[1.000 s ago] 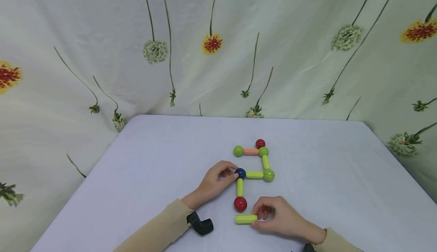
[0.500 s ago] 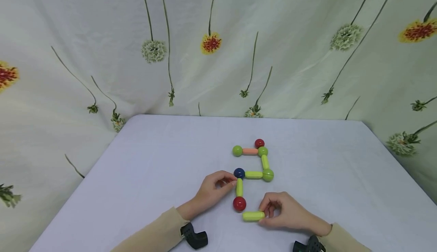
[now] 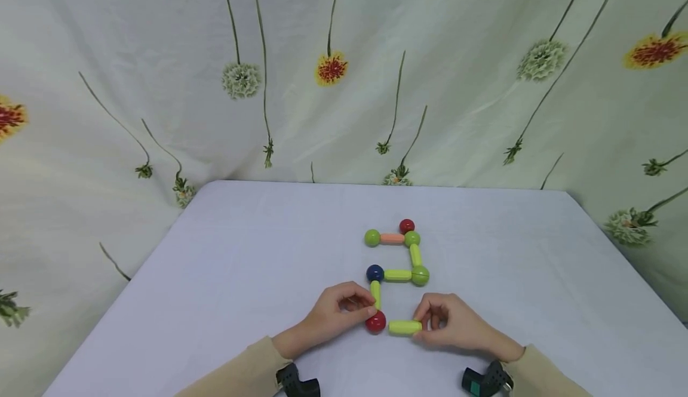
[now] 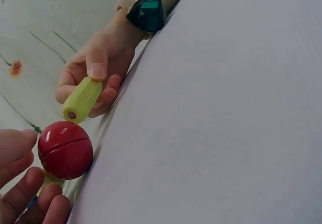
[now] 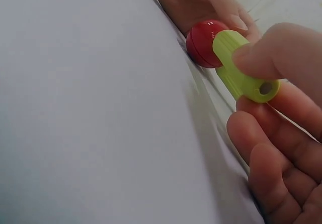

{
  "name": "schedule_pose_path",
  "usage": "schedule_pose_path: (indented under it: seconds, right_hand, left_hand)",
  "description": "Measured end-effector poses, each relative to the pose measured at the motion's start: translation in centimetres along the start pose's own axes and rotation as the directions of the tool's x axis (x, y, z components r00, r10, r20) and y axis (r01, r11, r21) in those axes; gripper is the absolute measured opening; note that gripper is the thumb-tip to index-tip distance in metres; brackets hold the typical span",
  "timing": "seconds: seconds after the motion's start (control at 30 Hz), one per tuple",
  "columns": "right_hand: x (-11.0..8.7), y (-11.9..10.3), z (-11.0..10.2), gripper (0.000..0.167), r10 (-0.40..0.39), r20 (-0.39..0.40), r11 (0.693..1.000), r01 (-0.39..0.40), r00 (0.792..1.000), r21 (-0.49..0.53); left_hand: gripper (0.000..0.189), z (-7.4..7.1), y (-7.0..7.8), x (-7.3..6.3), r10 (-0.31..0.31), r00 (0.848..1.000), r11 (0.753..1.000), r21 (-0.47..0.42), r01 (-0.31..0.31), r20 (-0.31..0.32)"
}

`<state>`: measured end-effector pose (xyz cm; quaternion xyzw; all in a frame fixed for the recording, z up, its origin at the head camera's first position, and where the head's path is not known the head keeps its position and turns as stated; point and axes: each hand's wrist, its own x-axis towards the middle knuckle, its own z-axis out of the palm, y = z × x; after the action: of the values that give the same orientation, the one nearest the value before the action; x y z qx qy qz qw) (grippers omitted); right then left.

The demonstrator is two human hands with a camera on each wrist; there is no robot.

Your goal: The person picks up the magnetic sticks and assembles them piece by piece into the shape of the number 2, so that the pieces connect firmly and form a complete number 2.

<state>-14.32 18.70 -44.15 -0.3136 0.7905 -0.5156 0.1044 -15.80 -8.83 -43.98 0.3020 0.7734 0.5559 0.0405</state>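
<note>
My right hand (image 3: 451, 323) pinches the far end of a lime-green rod (image 3: 404, 328) between thumb and fingers. Its free end faces a red ball (image 3: 375, 323), with a narrow gap in the head view. Thumb and fingers of my left hand (image 3: 340, 310) are at the top left of that ball, by its joint with an upright lime rod (image 3: 375, 292); whether they grip is unclear. In the left wrist view, the held rod (image 4: 83, 100) shows a dark dot in its end, just above the red ball (image 4: 65, 150).
The upright rod runs up to a blue ball (image 3: 375, 273). Onward go a lime rod (image 3: 398, 276), green ball (image 3: 420, 276), another lime rod, a second green ball (image 3: 412, 239), a salmon rod (image 3: 392, 239) and a third green ball (image 3: 372, 238). A small red ball (image 3: 407, 226) stands behind.
My left hand has left the blue ball and come down to the large red ball. My right hand has carried its rod rightward and up, level with that ball.
</note>
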Motion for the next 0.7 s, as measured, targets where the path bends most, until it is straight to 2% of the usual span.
schedule_pose_path:
  seconds: [0.17,0.4,0.6,0.7]
  right_hand:
    - [0.13,0.23,-0.13,0.016,0.006,-0.030,1.000,-0.007,1.000,-0.025]
    - [0.25,0.14,-0.18,0.017,0.026,-0.062,0.999,-0.028,0.998,-0.027]
    - [0.37,-0.07,-0.09,0.019,0.048,-0.097,0.998,-0.051,0.994,-0.024]
    - [0.41,0.01,-0.01,0.019,0.059,-0.103,0.997,-0.063,0.993,-0.035]
  left_hand:
    - [0.015,-0.49,-0.97,0.08,0.038,0.996,0.999,-0.028,-0.036,0.076]
    - [0.023,-0.72,-1.15,0.36,0.096,0.985,0.994,-0.065,-0.088,0.144]
    - [0.024,-0.70,-0.94,0.51,0.086,0.982,0.996,-0.051,-0.078,0.167]
    - [0.023,-0.73,-0.35,0.51,0.080,0.981,0.997,-0.037,-0.074,0.176]
